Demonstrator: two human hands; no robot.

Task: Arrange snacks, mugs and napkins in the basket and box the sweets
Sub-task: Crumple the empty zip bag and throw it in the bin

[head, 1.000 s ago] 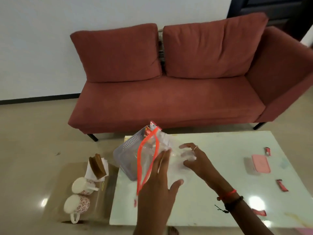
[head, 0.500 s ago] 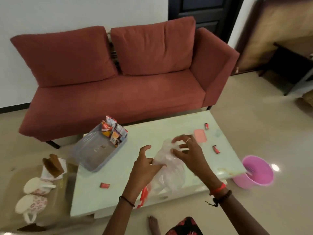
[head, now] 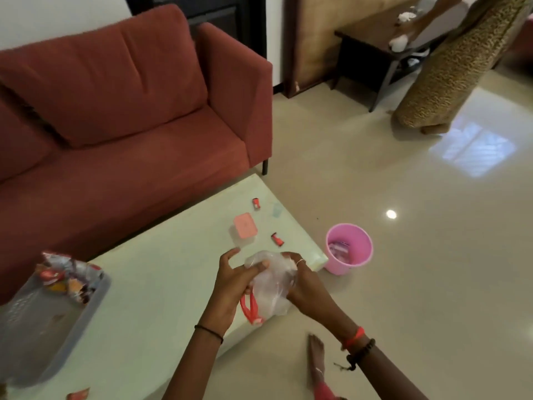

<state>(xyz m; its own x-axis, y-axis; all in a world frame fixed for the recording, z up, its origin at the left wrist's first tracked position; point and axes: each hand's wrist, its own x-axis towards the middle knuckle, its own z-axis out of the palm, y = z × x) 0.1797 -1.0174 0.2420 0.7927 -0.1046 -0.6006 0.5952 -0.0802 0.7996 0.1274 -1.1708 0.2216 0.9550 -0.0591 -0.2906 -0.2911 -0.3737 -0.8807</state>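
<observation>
Both hands are bunching up a clear plastic bag [head: 271,287] over the near right corner of the desk [head: 161,272]. Her left hand [head: 230,281] grips the bag from the left, thumb pressed into the plastic and index finger sticking up free; the right hand [head: 302,284], with a ring on one finger, is closed on it from the other side. An orange-red strip [head: 250,308] of the bag hangs down below the left palm.

On the left of the desk sits a grey basket [head: 43,321], with a row of snack packets [head: 69,281] standing along its far end. Further back on the desk is a small box with a pink lid [head: 244,228], shut, and two red wrapped sweets lie near it: one [head: 256,203] behind, one [head: 278,239] just to its right. Another red sweet [head: 77,395] lies at the front edge.

A pink bin [head: 349,249] stands on the floor just off the desk's right corner, and a red sofa [head: 129,111] is behind the desk.
</observation>
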